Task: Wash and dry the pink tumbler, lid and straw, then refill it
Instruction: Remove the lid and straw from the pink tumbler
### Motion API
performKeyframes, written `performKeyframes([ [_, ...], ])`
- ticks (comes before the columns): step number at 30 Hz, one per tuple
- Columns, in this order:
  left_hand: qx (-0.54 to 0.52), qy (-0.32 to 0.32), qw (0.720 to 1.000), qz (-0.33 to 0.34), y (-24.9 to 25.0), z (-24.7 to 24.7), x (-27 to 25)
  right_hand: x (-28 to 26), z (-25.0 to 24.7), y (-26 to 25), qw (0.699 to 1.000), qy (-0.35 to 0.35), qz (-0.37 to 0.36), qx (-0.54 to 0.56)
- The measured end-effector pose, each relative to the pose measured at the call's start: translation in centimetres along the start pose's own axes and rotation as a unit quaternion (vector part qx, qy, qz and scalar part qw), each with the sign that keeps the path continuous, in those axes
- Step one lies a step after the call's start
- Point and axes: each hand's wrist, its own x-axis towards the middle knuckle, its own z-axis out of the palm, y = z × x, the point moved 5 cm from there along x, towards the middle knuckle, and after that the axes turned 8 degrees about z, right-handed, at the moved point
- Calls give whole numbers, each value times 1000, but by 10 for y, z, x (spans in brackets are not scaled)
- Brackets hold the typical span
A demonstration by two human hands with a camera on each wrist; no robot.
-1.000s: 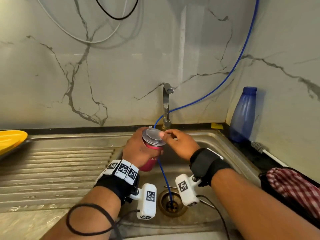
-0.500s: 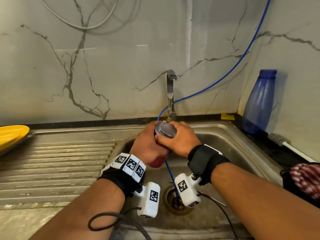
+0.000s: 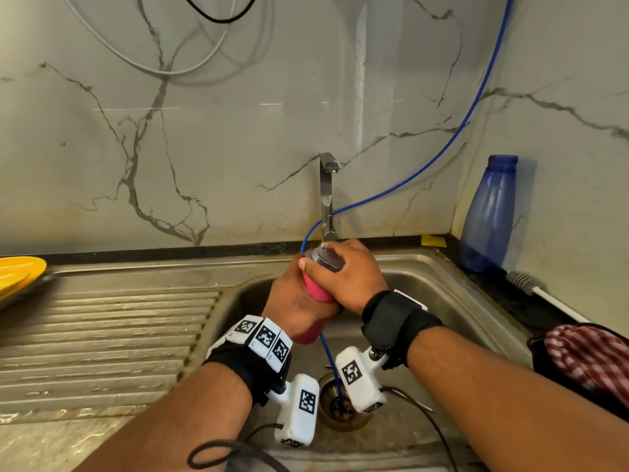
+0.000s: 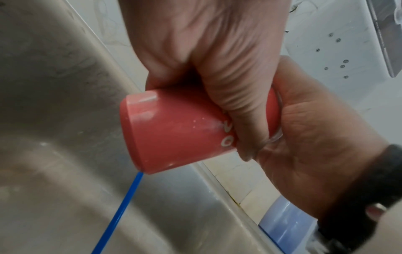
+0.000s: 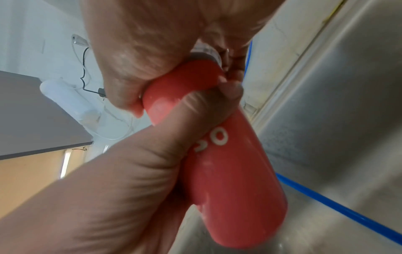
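The steel sink fills the middle of the head view, its ribbed draining board running out toward nine o'clock, the marble wall behind at twelve. A tap rises at the back rim, and a blue hose drops from the upper right, passing behind the hands to the drain at six o'clock. At three o'clock on the counter stand a blue bottle, a bottle brush and a checked cloth; a yellow plate sits at nine.

The pink tumbler is held over the basin just in front of the tap, tilted, its base toward the drain. The left hand is wrapped round the body, fingers curled across the white lettering. The right hand is clamped over the clear lid at the top, fingers curled round its rim. No straw is visible.

The tumbler looks like stiff, light plastic with a smooth, glossy wall, likely slippery once wet, so the mid-body grip seems the safest hold. The lid looks thin and probably wants an even pull or twist at the rim rather than a squeeze.

The basin gives open room below and toward nine o'clock. The tap spout and hose crowd the twelve o'clock side, and the bottle stands well apart at three.
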Motion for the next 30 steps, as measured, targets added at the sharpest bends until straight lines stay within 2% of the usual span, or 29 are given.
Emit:
performKeyframes([
  [6, -38, -34, 998, 22, 3, -4, 11, 2, -5, -11, 998, 24, -40, 50],
  [13, -79, -73, 994, 29, 12, -7, 10, -1, -12, -17, 994, 6, -77, 83],
  [19, -121, -114, 986, 30, 21, -11, 0, 2, -15, -14, 987, -73, -120, 82],
  [22, -88, -92, 992, 22, 12, -7, 0, 6, -13, -11, 987, -122, -104, 19],
  [24, -39, -63, 997, 9, 4, -5, 1, 5, -11, -10, 989, -118, -84, 10],
  [27, 27, -15, 1000, 0, 6, -2, 1, 1, -8, -13, 997, -73, -40, -1],
  [30, 69, 17, 997, 5, 16, 2, 1, -1, -7, -18, 999, 4, -51, 6],
])
